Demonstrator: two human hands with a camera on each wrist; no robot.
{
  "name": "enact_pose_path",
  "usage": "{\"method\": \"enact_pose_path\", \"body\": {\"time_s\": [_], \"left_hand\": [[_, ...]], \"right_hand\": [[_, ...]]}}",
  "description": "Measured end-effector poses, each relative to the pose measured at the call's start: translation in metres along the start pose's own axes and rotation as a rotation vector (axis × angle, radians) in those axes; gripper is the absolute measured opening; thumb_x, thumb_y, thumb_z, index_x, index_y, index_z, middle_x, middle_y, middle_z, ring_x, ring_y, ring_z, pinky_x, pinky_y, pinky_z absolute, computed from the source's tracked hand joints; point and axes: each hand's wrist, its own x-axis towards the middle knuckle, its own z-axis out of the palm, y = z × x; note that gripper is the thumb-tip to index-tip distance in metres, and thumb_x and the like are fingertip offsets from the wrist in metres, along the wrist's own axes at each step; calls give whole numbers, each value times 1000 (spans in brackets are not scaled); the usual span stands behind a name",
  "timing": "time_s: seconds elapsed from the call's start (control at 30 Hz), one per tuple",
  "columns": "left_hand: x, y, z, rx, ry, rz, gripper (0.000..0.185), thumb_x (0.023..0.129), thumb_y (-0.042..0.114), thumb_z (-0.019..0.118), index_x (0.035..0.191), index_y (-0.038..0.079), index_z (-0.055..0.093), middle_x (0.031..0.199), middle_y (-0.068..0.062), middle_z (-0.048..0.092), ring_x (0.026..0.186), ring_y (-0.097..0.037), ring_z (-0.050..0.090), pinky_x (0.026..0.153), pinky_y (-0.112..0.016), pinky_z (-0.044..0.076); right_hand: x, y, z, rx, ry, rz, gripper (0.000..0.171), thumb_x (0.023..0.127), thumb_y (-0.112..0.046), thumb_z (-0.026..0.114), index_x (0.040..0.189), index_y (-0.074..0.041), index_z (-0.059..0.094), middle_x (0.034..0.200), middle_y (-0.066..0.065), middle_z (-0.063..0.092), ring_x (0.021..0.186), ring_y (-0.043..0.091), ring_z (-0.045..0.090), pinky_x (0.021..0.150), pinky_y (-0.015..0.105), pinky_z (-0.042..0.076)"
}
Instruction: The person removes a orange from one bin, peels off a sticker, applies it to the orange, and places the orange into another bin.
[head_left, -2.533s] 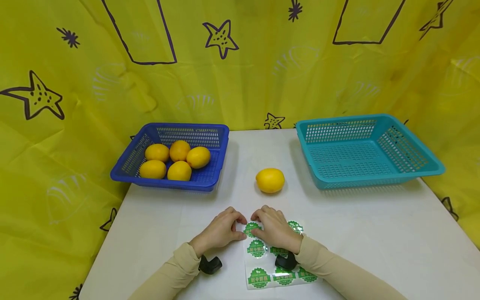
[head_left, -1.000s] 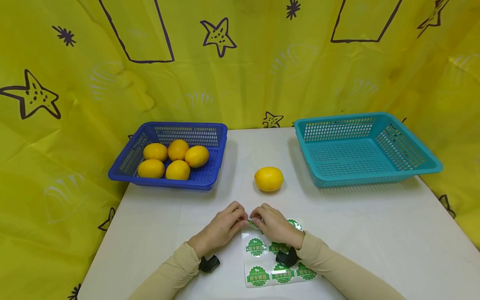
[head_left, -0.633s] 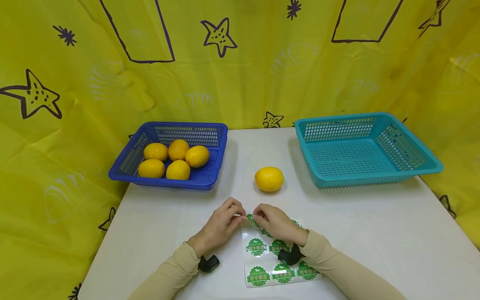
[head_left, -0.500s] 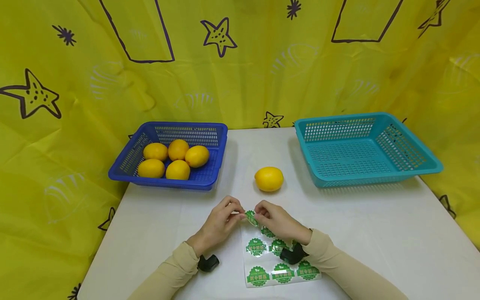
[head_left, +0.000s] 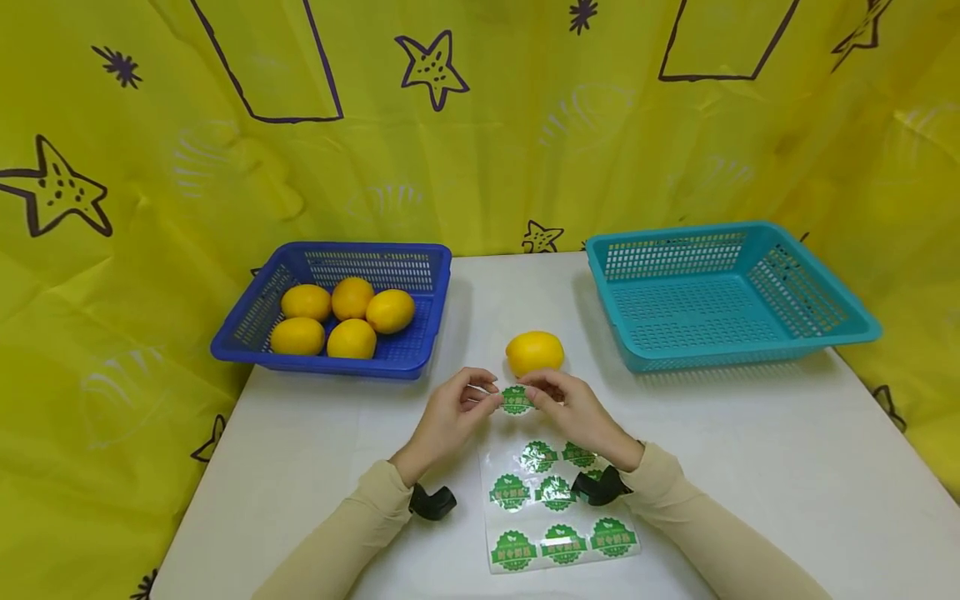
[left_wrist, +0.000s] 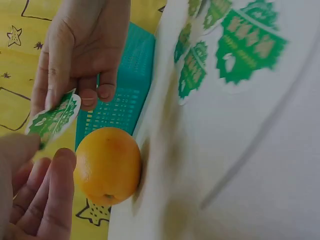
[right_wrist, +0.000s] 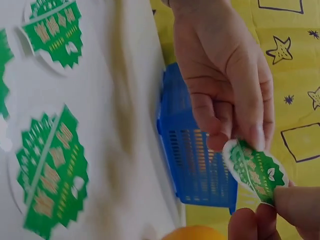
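Note:
A round green sticker (head_left: 516, 400) is held in the air between both hands, just in front of a loose yellow lemon (head_left: 534, 352). My left hand (head_left: 471, 403) pinches its left edge and my right hand (head_left: 553, 398) pinches its right edge. The left wrist view shows the sticker (left_wrist: 52, 119) edge-on beside the lemon (left_wrist: 107, 165). In the right wrist view, the sticker (right_wrist: 255, 170) sits between the fingertips of both hands. Below the hands, the sticker sheet (head_left: 555, 500) lies flat on the white table (head_left: 750, 467) with several green stickers on it.
A blue basket (head_left: 420, 354) at the back left holds several lemons. An empty teal basket (head_left: 847, 337) stands at the back right. Yellow patterned cloth hangs behind and beside the table. A black camera is strapped under each wrist.
The sticker has come off the sheet's top left corner. Both hands have risen and moved away from me toward the lemon, carrying it between them.

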Motion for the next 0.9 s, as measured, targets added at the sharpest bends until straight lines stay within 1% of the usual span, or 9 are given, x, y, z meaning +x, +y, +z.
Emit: {"method": "enact_pose_path", "body": {"time_s": [0.07, 0.17, 0.27, 0.4, 0.47, 0.57, 0.7, 0.9], "left_hand": [[9, 0, 2, 49, 4, -9, 18, 93, 9, 68, 107, 0, 63, 94, -7, 67, 79, -19, 67, 71, -28, 56], [21, -2, 5, 84, 13, -4, 11, 93, 11, 68, 101, 3, 66, 88, -4, 69, 74, -18, 66, 67, -28, 56], [33, -3, 8, 76, 31, -4, 11, 93, 11, 68, 100, 3, 66, 88, -5, 69, 73, -21, 66, 66, -29, 56], [49, -4, 12, 51, 46, -26, 14, 93, 13, 69, 100, 2, 68, 89, -5, 69, 74, -23, 66, 66, -29, 56], [56, -5, 15, 46, 52, -40, 15, 93, 14, 69, 101, 2, 69, 89, -5, 69, 75, -22, 66, 68, -29, 55], [65, -6, 19, 72, 73, -72, 16, 93, 15, 70, 101, 2, 70, 90, -5, 69, 78, -16, 65, 72, -27, 55], [73, -7, 25, 142, 112, -106, 14, 91, 15, 71, 98, 3, 71, 88, -3, 69, 78, -12, 63, 73, -25, 53], [76, -5, 28, 235, 127, -125, 10, 88, 13, 72, 92, 4, 71, 82, -1, 69, 73, -12, 64, 69, -23, 53]], "right_hand": [[2, 0, -5, -9, 33, -15, 19, 98, -6, 59, 115, -1, 66, 102, 5, 66, 87, 20, 62, 78, 31, 52], [7, 2, -11, -16, 92, -13, 22, 97, -9, 62, 117, -1, 65, 97, 7, 64, 83, 21, 60, 75, 29, 51], [12, 7, -17, -34, 164, 34, 23, 96, -13, 64, 114, 1, 63, 92, 8, 61, 80, 22, 57, 71, 27, 48], [16, 13, -23, -89, 228, 100, 20, 96, -16, 65, 103, 3, 64, 92, 9, 64, 82, 23, 58, 73, 28, 48], [18, 14, -25, -109, 250, 107, 19, 97, -15, 64, 100, 4, 64, 92, 11, 65, 82, 24, 59, 73, 30, 48], [21, 15, -27, -134, 280, 112, 19, 97, -15, 63, 99, 4, 64, 92, 12, 65, 83, 25, 59, 73, 33, 48], [25, 18, -28, -170, 300, 128, 18, 97, -14, 64, 98, 3, 64, 91, 12, 64, 83, 26, 58, 73, 35, 47], [28, 26, -30, -269, 290, 139, 16, 94, -13, 65, 95, 3, 66, 95, 14, 58, 86, 28, 55, 72, 35, 45]]}}
